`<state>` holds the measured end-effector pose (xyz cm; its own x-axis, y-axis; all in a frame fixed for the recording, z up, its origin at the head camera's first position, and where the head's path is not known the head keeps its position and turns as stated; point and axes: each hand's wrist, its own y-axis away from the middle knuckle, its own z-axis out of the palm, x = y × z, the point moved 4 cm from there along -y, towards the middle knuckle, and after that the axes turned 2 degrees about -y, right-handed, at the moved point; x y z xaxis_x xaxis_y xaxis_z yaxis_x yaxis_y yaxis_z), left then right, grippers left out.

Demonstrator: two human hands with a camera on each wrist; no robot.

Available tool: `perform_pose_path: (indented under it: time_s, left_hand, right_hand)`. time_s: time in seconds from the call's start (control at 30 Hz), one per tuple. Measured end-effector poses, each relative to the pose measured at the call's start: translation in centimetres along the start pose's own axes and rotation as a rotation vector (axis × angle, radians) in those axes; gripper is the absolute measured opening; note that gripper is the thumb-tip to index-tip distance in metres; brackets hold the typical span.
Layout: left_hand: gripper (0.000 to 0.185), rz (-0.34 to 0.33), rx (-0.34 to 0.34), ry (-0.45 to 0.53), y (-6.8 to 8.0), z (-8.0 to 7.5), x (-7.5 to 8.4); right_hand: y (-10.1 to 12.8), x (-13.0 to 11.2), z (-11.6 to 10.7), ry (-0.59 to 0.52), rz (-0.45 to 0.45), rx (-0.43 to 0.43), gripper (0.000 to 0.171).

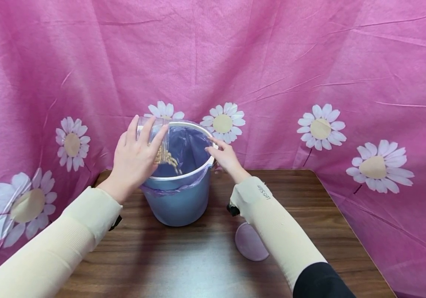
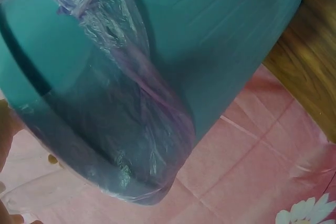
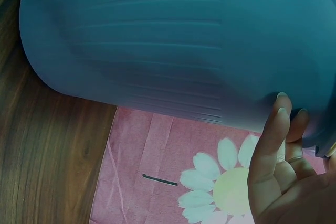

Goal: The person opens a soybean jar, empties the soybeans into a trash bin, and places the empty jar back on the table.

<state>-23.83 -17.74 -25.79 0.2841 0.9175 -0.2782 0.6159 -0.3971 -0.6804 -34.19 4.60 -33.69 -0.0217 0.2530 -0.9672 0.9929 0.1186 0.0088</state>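
Two hands, one bucket, one container

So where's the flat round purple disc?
In the head view, the flat round purple disc lies on the brown wooden table, to the right of the blue bucket and nearer the camera, partly hidden by the cream right sleeve.

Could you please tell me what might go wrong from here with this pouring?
The tan pieces might spill outside the bin, since the left hand tips the clear container close to the rim. The container could also slip from that hand and drop in. Lastly, the purple liner, which looks loosely folded over the rim, might slide inward.
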Motion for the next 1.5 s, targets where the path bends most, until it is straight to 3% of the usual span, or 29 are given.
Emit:
perform_pose_path:
  time_s: [0.23,0.67,0.93,1.5]
  left_hand:
    - [0.096,0.036,0.006,-0.016,0.0,0.0,0.0]
    - [0.077,0.120,0.082,-0.039,-0.3,-0.3,0.1]
    - [0.065,0.161,0.079,-0.058,-0.3,0.0,-0.4]
    - [0.068,0.269,0.090,-0.121,-1.1,-0.2,-0.8]
  right_hand:
    - [0.1,0.0,0.0,0.008,0.008,-0.001,0.050]
    - [0.1,-0.1,0.0,0.003,0.015,0.005,0.049]
    - [0.0,0.2,0.2,-0.001,0.020,0.003,0.049]
    - [-0.1,0.2,0.1,-0.016,0.024,0.010,0.050]
